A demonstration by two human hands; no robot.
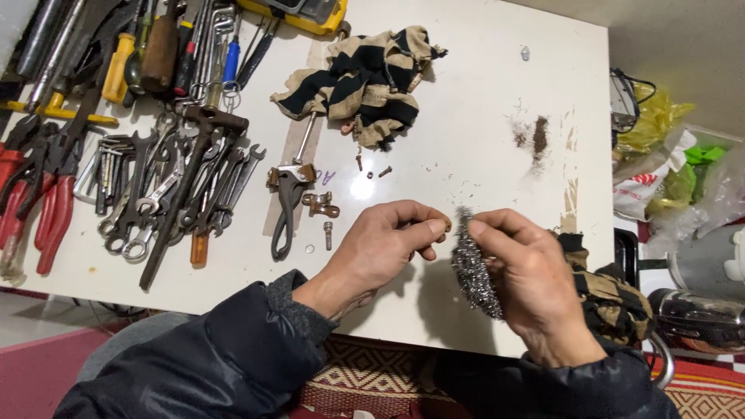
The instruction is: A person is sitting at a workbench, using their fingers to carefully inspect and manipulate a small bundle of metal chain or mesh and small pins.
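Head view: right hand [528, 275] gripped a steel-wool wad [473, 271], long axis running toward the body, above the tabletop [481, 101]; left hand [388, 240], just beside it, pinched a small brownish part [445, 227] pointed at the wad's top.

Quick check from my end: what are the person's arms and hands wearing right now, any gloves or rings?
Both hands are bare: no gloves, rings or watch visible on the left hand or the right hand. Both arms wear dark, padded jacket sleeves; the left sleeve shows a grey ribbed knit cuff at the wrist.
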